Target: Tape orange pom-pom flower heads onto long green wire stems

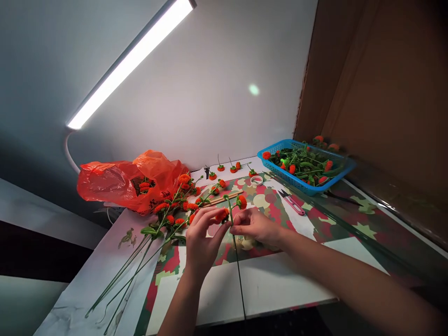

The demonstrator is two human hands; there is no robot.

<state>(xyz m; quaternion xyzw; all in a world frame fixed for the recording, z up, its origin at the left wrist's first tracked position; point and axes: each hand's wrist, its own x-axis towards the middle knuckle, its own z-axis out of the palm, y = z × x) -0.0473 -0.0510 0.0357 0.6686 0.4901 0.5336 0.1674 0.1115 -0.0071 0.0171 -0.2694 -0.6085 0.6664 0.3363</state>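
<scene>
My right hand (257,227) pinches a green flower stem (238,268) roughly upright between thumb and fingertips, its lower length running down toward me. My left hand (203,235) closes its fingers about an orange flower head (221,215) just beside that stem. Open room spans the white board (217,287) to its front edge (290,308); orange blooms (191,206) crowd my left, pink-handled scissors (294,204) lie right.

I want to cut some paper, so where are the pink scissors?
In the head view, the pink scissors lie right of centre, between the blue basket and the right hand.
</scene>
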